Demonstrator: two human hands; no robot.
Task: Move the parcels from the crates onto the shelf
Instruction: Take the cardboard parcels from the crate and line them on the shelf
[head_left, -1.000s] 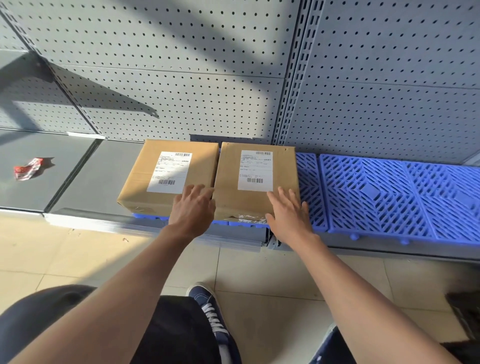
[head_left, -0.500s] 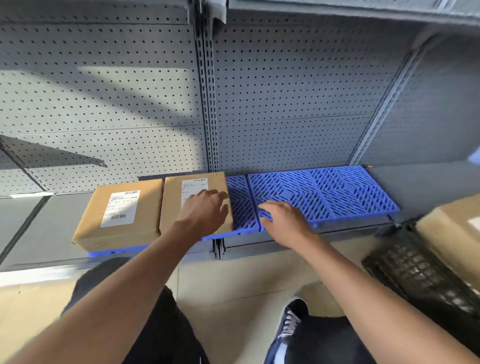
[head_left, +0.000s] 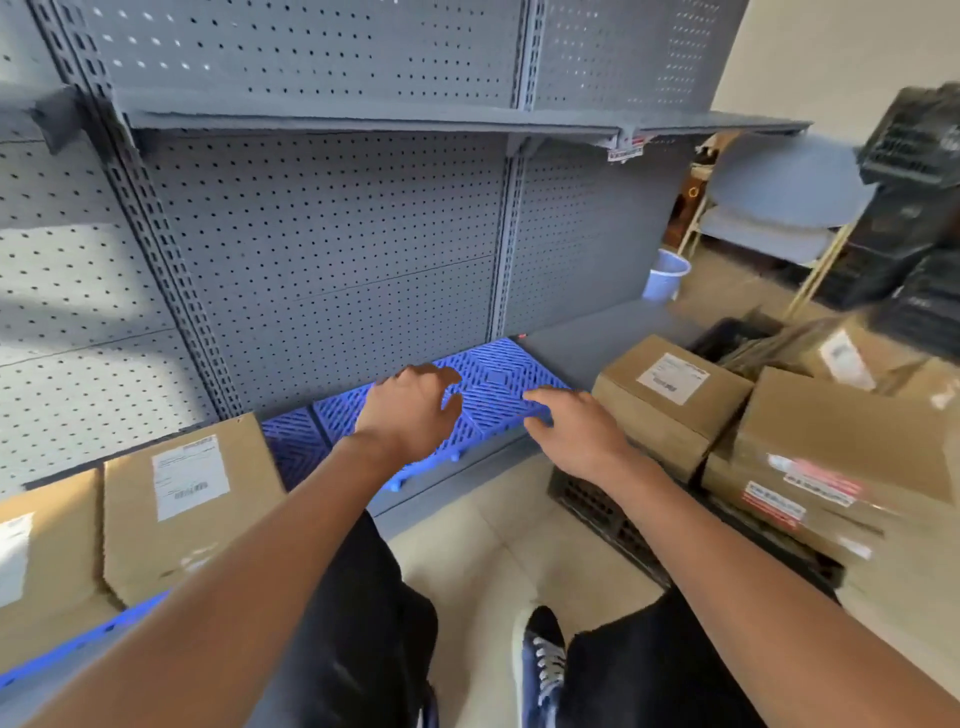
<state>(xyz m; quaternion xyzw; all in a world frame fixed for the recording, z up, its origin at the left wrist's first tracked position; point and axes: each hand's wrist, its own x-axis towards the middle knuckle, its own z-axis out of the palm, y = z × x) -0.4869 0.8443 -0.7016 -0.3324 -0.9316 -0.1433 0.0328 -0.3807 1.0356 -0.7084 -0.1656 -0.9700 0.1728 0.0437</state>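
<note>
Two brown cardboard parcels with white labels sit on the bottom shelf at the left, one (head_left: 187, 499) beside the other (head_left: 36, 551), resting on blue plastic grid mats (head_left: 493, 384). My left hand (head_left: 410, 410) hovers over the blue mat with loosely curled fingers, holding nothing. My right hand (head_left: 576, 431) reaches out empty toward the right, near a labelled parcel (head_left: 670, 395) that lies in a black crate (head_left: 602, 509). More parcels (head_left: 841, 431) are stacked in the crates further right.
A grey pegboard back panel (head_left: 337, 249) and an upper shelf (head_left: 415, 122) stand above the bottom shelf. Stacked black crates (head_left: 914, 208), a blue bucket (head_left: 665, 275) and a round grey table (head_left: 779, 176) are at the far right. My legs and blue shoe (head_left: 540, 660) are below on the tiled floor.
The view has swung right, away from the two shelved parcels. Both hands have left the parcels and moved right over the blue mat, toward the crates now in sight.
</note>
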